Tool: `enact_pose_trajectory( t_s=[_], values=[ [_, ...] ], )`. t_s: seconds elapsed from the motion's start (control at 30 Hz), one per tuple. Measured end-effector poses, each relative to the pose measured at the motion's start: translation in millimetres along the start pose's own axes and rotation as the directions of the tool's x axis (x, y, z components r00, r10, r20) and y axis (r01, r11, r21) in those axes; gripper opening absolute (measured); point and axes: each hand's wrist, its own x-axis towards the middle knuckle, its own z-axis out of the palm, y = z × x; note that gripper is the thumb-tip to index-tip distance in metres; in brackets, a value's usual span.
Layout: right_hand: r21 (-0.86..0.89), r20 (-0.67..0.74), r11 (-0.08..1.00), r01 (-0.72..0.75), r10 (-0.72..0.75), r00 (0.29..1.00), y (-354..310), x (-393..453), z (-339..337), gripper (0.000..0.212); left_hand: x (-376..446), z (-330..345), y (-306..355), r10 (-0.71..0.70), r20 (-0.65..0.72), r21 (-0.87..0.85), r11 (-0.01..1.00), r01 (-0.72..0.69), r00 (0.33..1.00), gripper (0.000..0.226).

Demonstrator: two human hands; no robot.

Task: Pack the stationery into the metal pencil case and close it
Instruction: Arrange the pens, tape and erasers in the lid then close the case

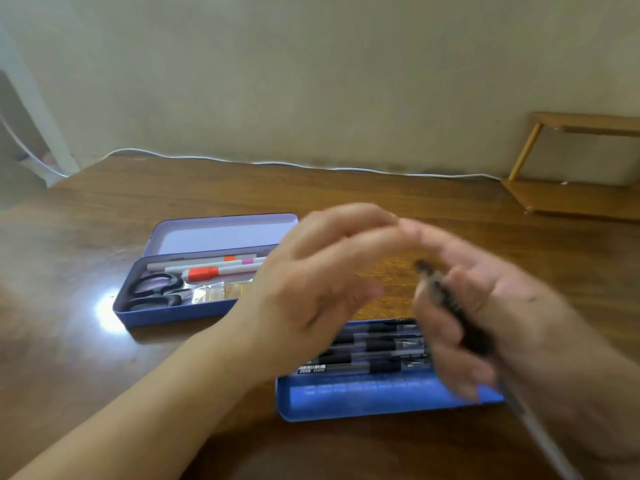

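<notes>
A blue metal pencil case (173,313) lies open at the left of the table, its lid (221,233) tilted back. Inside it are black-handled scissors (156,292), white markers (214,268) with orange and pink bands, and small packets. A blue pen box (363,396) with several black-grip pens (374,344) sits nearer me. My right hand (485,306) grips a dark pen (450,306) above that box, blurred by motion. My left hand (318,282) hovers with relaxed, bent fingers and holds nothing, its fingertips close to the right hand's.
The wooden table (104,358) runs back to a pale wall. A white cable (311,164) lies along the table's far edge. A small wooden rack (571,168) stands at the back right.
</notes>
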Motion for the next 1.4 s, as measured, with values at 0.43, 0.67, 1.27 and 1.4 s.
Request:
enact_pose_trajectory(
  t_s=[0.43, 0.67, 1.27, 1.4],
  values=[
    [-0.926, -0.233, 0.361, -0.114, -0.308, 0.922, -6, -9, 8, 0.025, -2, -21, -7, -0.182, 0.088, -0.04, 0.982, 0.186, 0.979, 0.013],
    [-0.978, -0.09, 0.199, -0.064, -0.128, 0.988, 1, -9, -2, 0.025, -3, -34, -12, -0.302, 0.365, -0.081, 0.932, 0.354, 0.881, 0.014],
    [-0.975, 0.116, -0.199, 0.103, -0.055, 0.992, 26, -2, 2, 0.023, -6, -29, -17, -0.294, 0.561, 0.219, 0.954, 0.204, 0.774, 0.025],
    [-0.969, 0.119, -0.225, 0.102, -0.063, 0.991, 31, 2, 2, 0.022, -7, -30, -15, -0.283, 0.616, 0.243, 0.956, 0.164, 0.735, 0.035]
  ],
)
